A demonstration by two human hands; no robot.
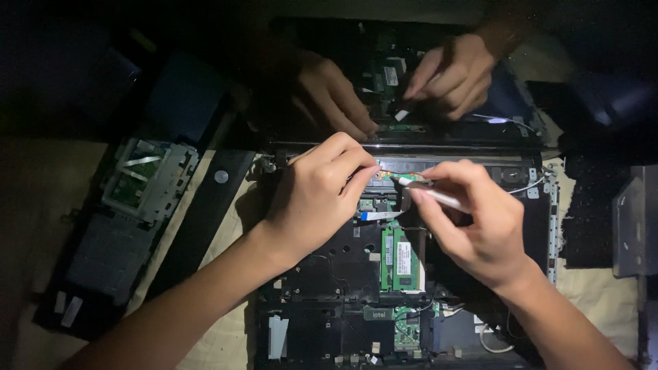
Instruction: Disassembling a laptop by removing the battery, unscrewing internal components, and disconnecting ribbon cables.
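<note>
While pinched around a thin tool at the far edge of the opened laptop base (329, 274), left hand (317, 199), fingers closed, tip aimed right at a small green circuit strip (406, 179). Right hand (480, 219) just right of that strip, gripping a slim silvery tool (439, 197) whose end touches it. Green memory module (401, 257) near side, between both wrists. Reflected in the dark screen (439, 140) beyond, both hands. Detached palm-rest panel (147, 179) well left.
</note>
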